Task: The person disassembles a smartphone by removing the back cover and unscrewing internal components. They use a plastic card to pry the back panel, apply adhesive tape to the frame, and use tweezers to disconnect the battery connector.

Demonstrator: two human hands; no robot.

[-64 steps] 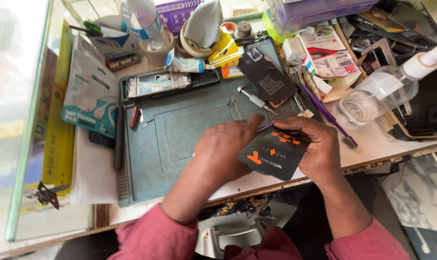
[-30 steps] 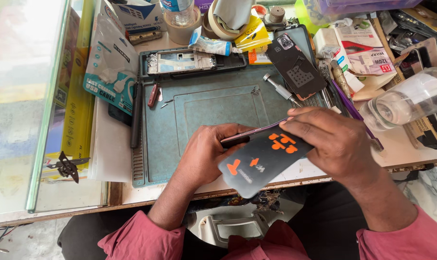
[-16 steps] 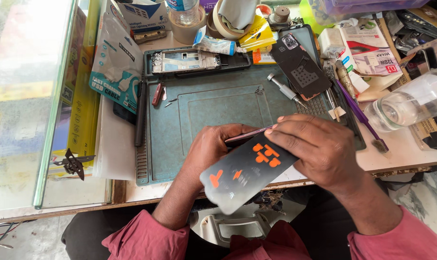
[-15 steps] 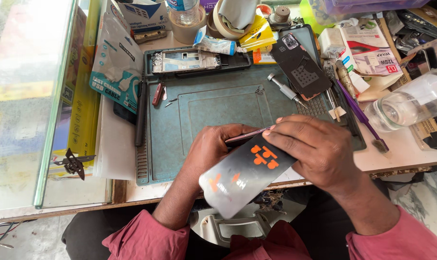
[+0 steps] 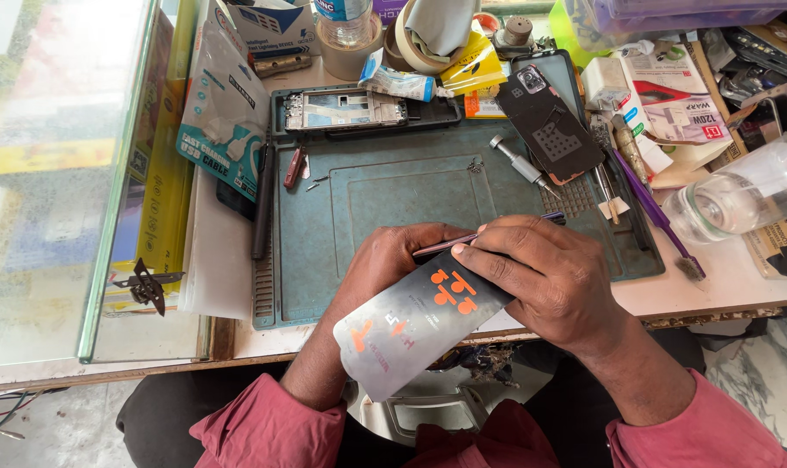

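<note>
Both hands are clamped on it now: the left hand under and the right hand over a phone with a glossy dark film sheet marked in orange, right at the mat's near edge. That sheet could crease or slip, I'd say, if the fingers press unevenly. Farther back sit a teal-and-white cable packet at left and a red-and-white printed box at right.

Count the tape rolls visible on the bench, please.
2. One tan tape roll stands behind the mat with a bottle in its core. A second tape roll sits just right of it, around a grey cloth. Clutter may hide more.
</note>
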